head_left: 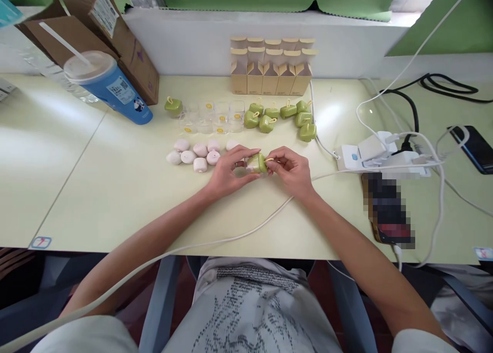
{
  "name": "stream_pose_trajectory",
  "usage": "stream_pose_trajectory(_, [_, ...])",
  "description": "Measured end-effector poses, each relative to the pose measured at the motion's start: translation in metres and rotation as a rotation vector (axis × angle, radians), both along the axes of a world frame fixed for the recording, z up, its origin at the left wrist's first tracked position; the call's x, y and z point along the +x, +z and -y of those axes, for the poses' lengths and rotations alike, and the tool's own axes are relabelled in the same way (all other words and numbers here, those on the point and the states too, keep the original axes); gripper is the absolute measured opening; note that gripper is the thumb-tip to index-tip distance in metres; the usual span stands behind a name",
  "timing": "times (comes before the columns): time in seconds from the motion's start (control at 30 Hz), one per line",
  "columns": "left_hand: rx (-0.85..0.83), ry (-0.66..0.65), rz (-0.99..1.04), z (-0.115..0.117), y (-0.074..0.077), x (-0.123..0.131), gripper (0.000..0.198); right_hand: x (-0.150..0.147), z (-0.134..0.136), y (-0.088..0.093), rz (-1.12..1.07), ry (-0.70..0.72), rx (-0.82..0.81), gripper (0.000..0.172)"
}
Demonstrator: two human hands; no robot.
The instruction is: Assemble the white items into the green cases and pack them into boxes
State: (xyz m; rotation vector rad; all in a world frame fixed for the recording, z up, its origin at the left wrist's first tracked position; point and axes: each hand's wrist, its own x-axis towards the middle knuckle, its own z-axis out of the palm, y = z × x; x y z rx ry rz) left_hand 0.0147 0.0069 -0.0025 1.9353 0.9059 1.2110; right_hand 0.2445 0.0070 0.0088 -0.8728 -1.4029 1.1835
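Over the middle of the table, my left hand (231,172) has its thumb and fingers closed round a small clear cup, with something pale pink showing inside. A glossy green cap (262,163) sits at the cup's right end. At the cap's pale yellow loop, my right hand (291,170) pinches with thumb and fingertips. Just left of my hands lies a group of pale pink rounded pieces (200,164). Behind them stand several clear cups (208,119) with yellow stickers. More green caps (266,123) with loops rest to the right of the cups, and one green cap (173,106) lies at their left.
Small open cardboard boxes (270,80) stand in rows against the wall. At the back left are a blue drink cup (125,98) and a brown carton (140,68). On the right lie a power strip (352,158) and a phone (389,209). A white cable (246,233) crosses the table's front.
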Motion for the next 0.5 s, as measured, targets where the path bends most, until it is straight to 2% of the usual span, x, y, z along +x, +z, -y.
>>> stream_pose_trajectory(0.23, [0.091,0.041,-0.088,0.003,-0.001,0.002,0.056,-0.005,0.007,0.000,0.096,-0.040,0.032,0.049])
stream_pose_trajectory(0.4, [0.146,0.032,-0.197,0.003,0.001,0.004,0.064,-0.010,0.013,0.003,0.239,-0.022,0.202,0.041])
stream_pose_trajectory(0.5, [0.125,0.017,-0.207,0.001,0.000,0.003,0.063,-0.009,0.014,0.004,0.258,-0.040,0.241,0.039])
